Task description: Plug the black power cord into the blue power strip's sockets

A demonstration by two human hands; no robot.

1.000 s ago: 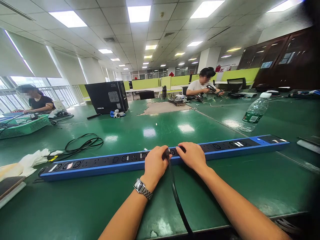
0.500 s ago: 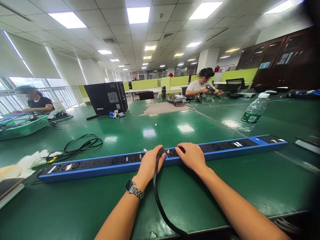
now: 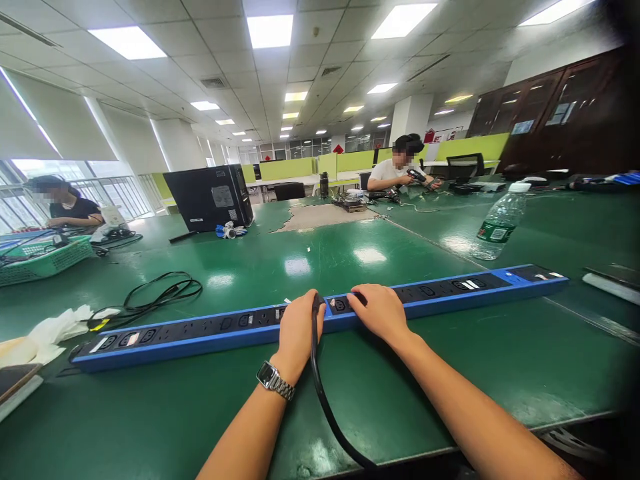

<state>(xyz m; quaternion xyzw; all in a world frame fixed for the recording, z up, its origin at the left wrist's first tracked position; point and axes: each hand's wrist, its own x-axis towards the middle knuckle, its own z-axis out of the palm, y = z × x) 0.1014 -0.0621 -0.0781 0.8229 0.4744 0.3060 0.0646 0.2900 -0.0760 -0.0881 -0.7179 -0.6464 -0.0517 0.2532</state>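
While the long blue power strip (image 3: pixel 200 331) lies flat across the green desk (image 3: pixel 400 373), its middle is pressed down by the flattened right hand (image 3: pixel 379 311); a stiff black plug with springy cable (image 3: pixel 325 407) is gripped by the closed left hand (image 3: pixel 296 327), best held at the moulded head.

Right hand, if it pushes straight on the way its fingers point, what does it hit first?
The right hand already rests on the blue power strip, fingers pointing up-left. Past the strip's far edge, only bare green table lies ahead, as far as depth can be judged.
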